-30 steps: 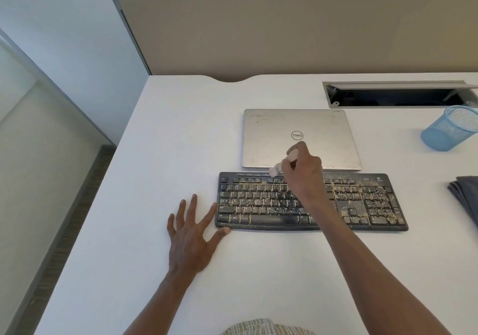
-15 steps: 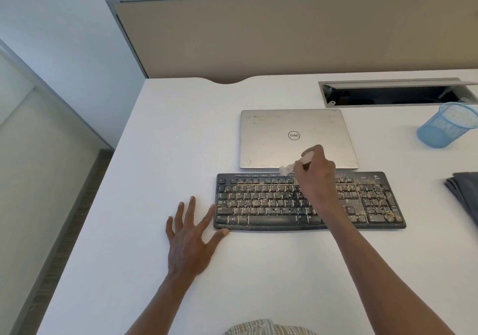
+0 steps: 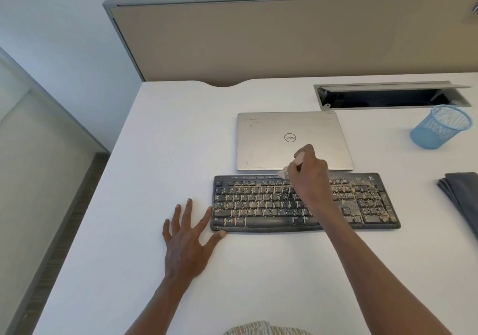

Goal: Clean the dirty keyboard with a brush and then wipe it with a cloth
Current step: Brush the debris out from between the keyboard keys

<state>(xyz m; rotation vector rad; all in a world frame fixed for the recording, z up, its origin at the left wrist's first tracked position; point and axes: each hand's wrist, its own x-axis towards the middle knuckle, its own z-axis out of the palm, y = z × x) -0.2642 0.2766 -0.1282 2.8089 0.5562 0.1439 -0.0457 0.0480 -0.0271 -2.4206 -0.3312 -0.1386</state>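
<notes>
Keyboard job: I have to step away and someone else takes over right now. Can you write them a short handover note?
Right hand grips the brush, bristles at the top row of the keyboard, about mid-width.
Left hand lies flat and spread on the desk, thumb tip at the keyboard's near left corner.
Cloth is folded at the desk's right edge, untouched.
Done: brushing is under way.
Left: tan grit covers most keys, thickest on the right side; finish brushing, then wipe with the cloth.
</notes>
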